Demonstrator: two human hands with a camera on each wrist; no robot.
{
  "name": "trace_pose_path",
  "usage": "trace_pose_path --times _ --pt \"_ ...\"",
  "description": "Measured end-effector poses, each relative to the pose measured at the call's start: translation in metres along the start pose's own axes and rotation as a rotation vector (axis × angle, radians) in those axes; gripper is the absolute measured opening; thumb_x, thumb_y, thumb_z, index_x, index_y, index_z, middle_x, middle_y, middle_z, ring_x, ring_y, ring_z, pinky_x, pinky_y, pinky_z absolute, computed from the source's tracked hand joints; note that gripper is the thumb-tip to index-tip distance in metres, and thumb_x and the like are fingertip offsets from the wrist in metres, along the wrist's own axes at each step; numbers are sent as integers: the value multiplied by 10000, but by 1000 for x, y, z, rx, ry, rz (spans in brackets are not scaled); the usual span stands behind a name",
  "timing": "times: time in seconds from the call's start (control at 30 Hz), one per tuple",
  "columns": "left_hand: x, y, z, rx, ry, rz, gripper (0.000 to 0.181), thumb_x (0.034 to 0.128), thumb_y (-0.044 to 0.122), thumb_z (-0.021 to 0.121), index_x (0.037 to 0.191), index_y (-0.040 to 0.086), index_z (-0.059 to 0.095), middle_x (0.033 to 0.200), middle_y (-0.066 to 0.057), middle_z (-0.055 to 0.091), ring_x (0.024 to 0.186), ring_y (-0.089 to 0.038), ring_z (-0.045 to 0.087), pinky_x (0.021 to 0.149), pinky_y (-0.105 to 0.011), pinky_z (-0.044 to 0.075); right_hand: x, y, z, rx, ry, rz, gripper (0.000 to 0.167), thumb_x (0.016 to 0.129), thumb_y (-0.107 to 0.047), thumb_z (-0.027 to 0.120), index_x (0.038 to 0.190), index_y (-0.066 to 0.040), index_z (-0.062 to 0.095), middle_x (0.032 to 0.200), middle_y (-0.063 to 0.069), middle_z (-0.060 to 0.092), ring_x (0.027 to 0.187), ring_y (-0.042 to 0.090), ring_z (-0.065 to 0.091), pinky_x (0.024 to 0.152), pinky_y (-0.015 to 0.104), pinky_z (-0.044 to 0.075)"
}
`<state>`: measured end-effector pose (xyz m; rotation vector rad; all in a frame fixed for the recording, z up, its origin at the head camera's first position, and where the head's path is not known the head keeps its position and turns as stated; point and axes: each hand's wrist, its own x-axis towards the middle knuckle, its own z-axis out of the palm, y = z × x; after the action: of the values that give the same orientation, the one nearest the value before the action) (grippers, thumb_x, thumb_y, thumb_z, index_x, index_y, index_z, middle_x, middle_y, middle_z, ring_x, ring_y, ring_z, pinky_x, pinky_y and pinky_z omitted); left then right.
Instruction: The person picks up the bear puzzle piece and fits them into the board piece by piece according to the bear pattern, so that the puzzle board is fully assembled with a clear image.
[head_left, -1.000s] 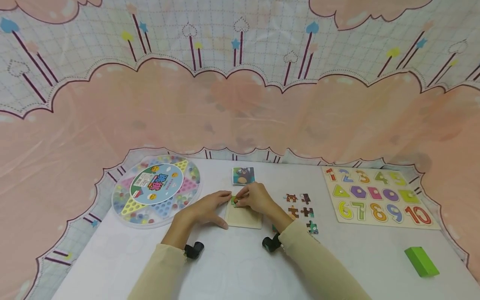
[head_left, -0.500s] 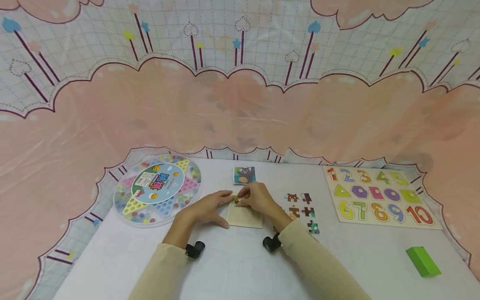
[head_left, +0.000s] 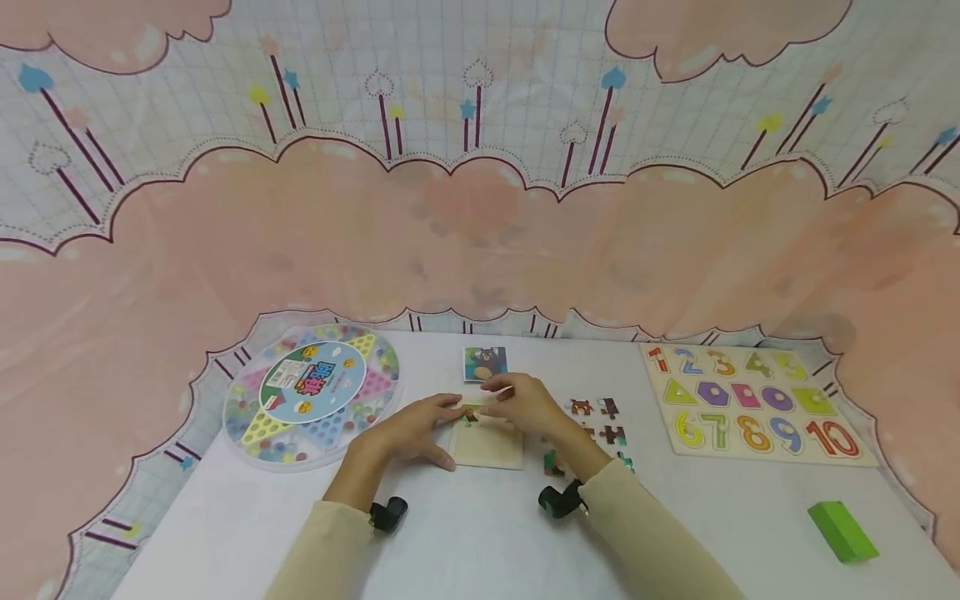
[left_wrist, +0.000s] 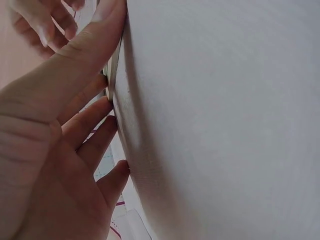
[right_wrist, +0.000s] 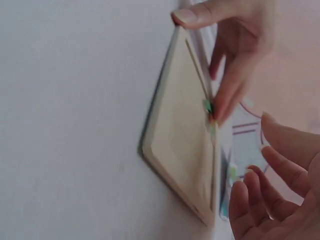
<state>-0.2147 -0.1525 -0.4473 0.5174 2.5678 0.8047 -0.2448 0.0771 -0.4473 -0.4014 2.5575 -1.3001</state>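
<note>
A small square wooden puzzle tray (head_left: 487,447) lies flat on the white table. One green-and-dark jigsaw piece (head_left: 470,414) sits in its far left corner. My left hand (head_left: 411,429) rests along the tray's left side; in the right wrist view its thumb touches one corner and its forefinger reaches the piece. My right hand (head_left: 529,407) hovers over the tray's far right part, fingers parted, holding nothing. Several loose jigsaw pieces (head_left: 581,407) lie right of the tray, some hidden by the right forearm. Beyond the tray is a bear picture card (head_left: 484,365).
On the left lies a round Chinese checkers set (head_left: 311,382) with coloured marbles. A wooden board of numbers and shapes (head_left: 667,442) lies at the right. Nearer on that side is a green block (head_left: 842,531). A patterned cloth (head_left: 480,242) hangs behind the table.
The right hand has let go of the jigsaw piece and drawn back a little to the right, its fingers spreading. The left hand stays by the tray. The head view has tilted slightly up.
</note>
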Motion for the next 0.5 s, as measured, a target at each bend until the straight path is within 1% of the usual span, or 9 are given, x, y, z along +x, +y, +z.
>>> trace_pose_path --times 0.03,0.1,0.2,0.27,0.33,0.5 --pt "-1 0 2 -5 -1 -6 899 712 274 927 1503 150 520 1669 -26 362 1574 -343 282 1279 -555 268 -4 1 -3 10 12 7 350 900 -242 787 1230 -143 721 1274 52 702 1139 227 652 855 334 597" --pt "-2 -1 4 -9 2 -16 897 708 270 931 1500 151 525 1667 -26 366 1572 -341 286 1279 -551 271 -11 5 -11 -2 42 4 337 919 -260 765 1239 -165 720 1297 42 695 1167 241 645 857 357 597" --pt "-4 -1 6 0 -1 -18 894 715 266 927 1504 158 521 1670 -24 360 1574 -340 284 1283 -541 269 -21 12 -25 -33 76 0 346 941 -282 740 1267 -171 704 1335 45 679 1211 256 628 911 403 588" --pt "-4 -1 6 10 -4 -15 893 723 261 921 1510 164 512 1673 -24 355 1575 -342 281 1285 -541 265 -27 17 -37 -65 95 -8 366 951 -292 727 1289 -156 692 1352 65 671 1228 272 619 946 434 581" --pt "-4 0 5 25 -3 0 893 726 262 917 1513 156 508 1673 -37 353 1571 -356 283 1282 -548 266 -32 21 -49 -94 117 -18 382 957 -292 720 1302 -134 681 1356 86 669 1238 291 613 972 456 570" --pt "-4 2 0 53 5 21 901 728 270 913 1517 139 497 1675 -62 348 1569 -369 284 1283 -546 263 -40 36 -81 -163 178 -55 392 965 -284 709 1304 -92 676 1350 143 662 1238 353 603 955 502 563"
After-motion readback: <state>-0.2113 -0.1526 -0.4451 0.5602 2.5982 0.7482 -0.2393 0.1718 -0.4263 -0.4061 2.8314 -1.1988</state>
